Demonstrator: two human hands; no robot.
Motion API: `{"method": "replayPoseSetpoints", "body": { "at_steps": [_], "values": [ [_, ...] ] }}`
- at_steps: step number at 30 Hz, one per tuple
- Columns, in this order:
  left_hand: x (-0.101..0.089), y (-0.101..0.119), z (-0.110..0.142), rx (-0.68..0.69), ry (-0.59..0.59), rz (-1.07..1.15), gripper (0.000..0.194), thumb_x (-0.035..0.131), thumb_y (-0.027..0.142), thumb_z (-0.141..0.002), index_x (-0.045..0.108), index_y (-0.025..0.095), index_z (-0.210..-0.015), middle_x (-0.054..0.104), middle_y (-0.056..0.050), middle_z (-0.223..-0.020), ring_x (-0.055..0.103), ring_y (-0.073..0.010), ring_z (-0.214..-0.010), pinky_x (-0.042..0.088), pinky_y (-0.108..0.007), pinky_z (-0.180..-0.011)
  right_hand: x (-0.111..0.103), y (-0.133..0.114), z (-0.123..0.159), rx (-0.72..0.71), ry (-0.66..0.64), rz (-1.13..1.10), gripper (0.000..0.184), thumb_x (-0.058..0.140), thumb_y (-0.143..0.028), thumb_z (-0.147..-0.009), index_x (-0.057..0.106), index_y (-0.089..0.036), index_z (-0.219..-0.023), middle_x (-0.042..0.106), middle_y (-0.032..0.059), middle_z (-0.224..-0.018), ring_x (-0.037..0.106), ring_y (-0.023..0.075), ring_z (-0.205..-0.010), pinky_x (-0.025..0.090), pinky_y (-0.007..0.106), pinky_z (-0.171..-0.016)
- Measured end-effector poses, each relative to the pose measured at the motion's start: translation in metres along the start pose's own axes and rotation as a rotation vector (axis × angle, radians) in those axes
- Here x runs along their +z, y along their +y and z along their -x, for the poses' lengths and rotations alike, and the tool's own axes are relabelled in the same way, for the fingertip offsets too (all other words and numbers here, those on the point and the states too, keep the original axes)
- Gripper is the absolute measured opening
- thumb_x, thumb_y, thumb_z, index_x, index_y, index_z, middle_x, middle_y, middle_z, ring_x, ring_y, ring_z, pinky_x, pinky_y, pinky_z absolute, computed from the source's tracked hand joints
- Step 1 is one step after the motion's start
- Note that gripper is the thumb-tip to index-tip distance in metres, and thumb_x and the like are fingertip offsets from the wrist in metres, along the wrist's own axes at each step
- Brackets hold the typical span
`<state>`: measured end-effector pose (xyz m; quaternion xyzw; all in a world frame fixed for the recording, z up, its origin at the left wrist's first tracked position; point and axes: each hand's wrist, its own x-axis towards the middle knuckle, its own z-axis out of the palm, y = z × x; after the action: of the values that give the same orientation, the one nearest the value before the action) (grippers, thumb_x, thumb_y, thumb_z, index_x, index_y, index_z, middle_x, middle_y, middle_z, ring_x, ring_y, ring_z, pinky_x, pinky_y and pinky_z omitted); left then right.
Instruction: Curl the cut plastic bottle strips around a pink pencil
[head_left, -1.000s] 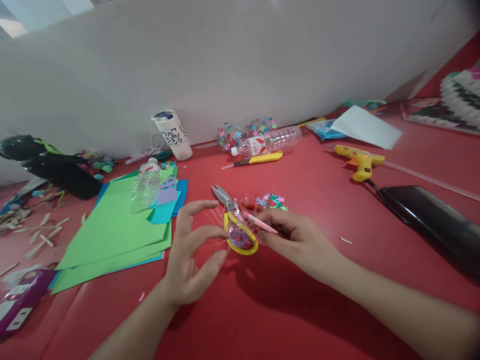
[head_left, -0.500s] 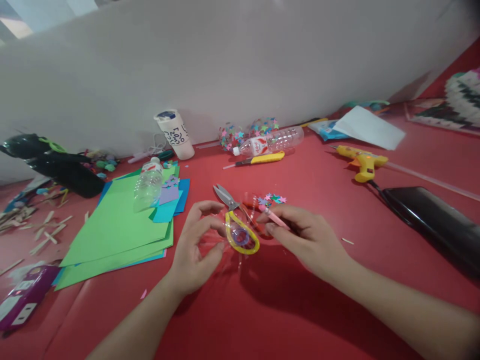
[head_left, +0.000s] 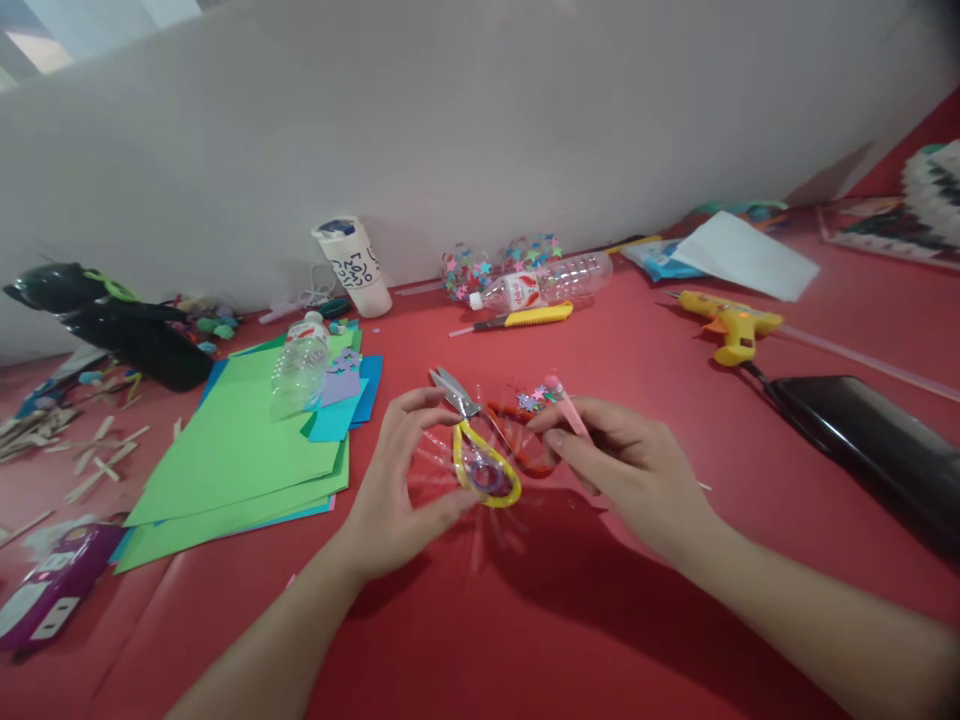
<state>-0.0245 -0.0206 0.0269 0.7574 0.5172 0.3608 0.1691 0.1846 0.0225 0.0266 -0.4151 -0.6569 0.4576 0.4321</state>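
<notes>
My left hand (head_left: 397,490) curls its thumb and fingers round the edge of a clear plastic piece (head_left: 504,490) with thin cut strips splaying out. The piece is see-through, so its exact outline is hard to make out. A purple ring shows at its middle. My right hand (head_left: 630,460) pinches a pink pencil (head_left: 571,410), its eraser end pointing up and to the left. Behind the plastic, scissors (head_left: 455,392) with a yellow handle loop lie on the red table (head_left: 570,640). Small coloured stars (head_left: 534,400) are scattered just past the scissors.
Green sheets (head_left: 240,450) lie at left under a clear bottle (head_left: 300,370). At the back are a white tumbler (head_left: 356,270), another bottle (head_left: 555,282) and a yellow cutter (head_left: 536,316). A yellow glue gun (head_left: 731,325) and a black case (head_left: 870,440) are at right.
My right hand has tilted the pencil more upright and lifted its eraser end. The left thumb has moved rightward across the plastic piece, whose strips have shifted.
</notes>
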Motion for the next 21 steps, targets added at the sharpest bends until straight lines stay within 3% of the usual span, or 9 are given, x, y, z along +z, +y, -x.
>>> {"method": "replayPoseSetpoints", "body": {
  "at_steps": [3,8,10,15,18,21],
  "values": [
    [0.002,-0.001,-0.001,0.021,-0.042,-0.071,0.054,0.067,0.037,-0.073,0.042,0.026,-0.119,0.036,-0.009,-0.134,0.031,-0.0264,-0.129,0.03,-0.048,-0.105,0.001,0.0,-0.001,0.044,-0.029,-0.019,0.014,0.05,-0.023,-0.077,0.063,-0.018,-0.08,0.052,-0.0048,-0.055,0.034,0.0049,-0.036,0.029,0.02,-0.037],
    [0.002,-0.003,-0.002,0.013,-0.011,-0.13,0.053,0.064,0.032,-0.076,0.039,0.026,-0.122,0.039,-0.01,-0.133,0.035,-0.0274,-0.127,0.033,-0.049,-0.102,0.003,-0.005,0.005,0.057,-0.153,-0.031,0.013,0.049,-0.021,-0.077,0.061,-0.018,-0.079,0.051,-0.0058,-0.046,0.037,0.0059,-0.034,0.029,0.019,-0.036],
    [0.001,-0.004,-0.002,0.021,0.023,-0.115,0.051,0.062,0.032,-0.077,0.039,0.025,-0.122,0.041,-0.01,-0.131,0.037,-0.0264,-0.126,0.031,-0.048,-0.103,0.001,-0.007,0.006,0.033,-0.103,-0.057,0.012,0.05,-0.021,-0.077,0.062,-0.018,-0.079,0.052,-0.0051,-0.047,0.038,0.0064,-0.035,0.03,0.02,-0.036],
    [0.0,-0.006,-0.001,0.003,0.14,0.025,0.042,0.059,0.034,-0.08,0.045,0.026,-0.119,0.047,-0.007,-0.124,0.043,-0.0241,-0.121,0.034,-0.043,-0.102,-0.007,-0.001,-0.003,-0.026,0.219,-0.097,0.01,0.053,-0.022,-0.078,0.063,-0.02,-0.08,0.054,-0.0034,-0.058,0.037,0.0063,-0.041,0.028,0.021,-0.038],
    [-0.001,-0.006,-0.001,-0.033,0.176,0.09,0.033,0.051,0.035,-0.086,0.049,0.027,-0.118,0.052,-0.006,-0.124,0.045,-0.0229,-0.12,0.035,-0.041,-0.102,-0.008,0.006,-0.009,-0.015,0.233,-0.015,0.009,0.054,-0.023,-0.08,0.063,-0.021,-0.079,0.051,-0.0034,-0.059,0.039,0.008,-0.045,0.029,0.022,-0.041],
    [-0.003,-0.006,-0.001,-0.065,0.182,0.104,0.027,0.042,0.033,-0.09,0.053,0.027,-0.115,0.056,-0.003,-0.123,0.048,-0.0207,-0.118,0.037,-0.04,-0.101,-0.008,0.008,-0.01,-0.072,0.175,0.105,0.013,0.051,-0.022,-0.081,0.064,-0.024,-0.081,0.057,-0.001,-0.068,0.049,0.0113,-0.055,0.036,0.023,-0.048]
  ]
}}
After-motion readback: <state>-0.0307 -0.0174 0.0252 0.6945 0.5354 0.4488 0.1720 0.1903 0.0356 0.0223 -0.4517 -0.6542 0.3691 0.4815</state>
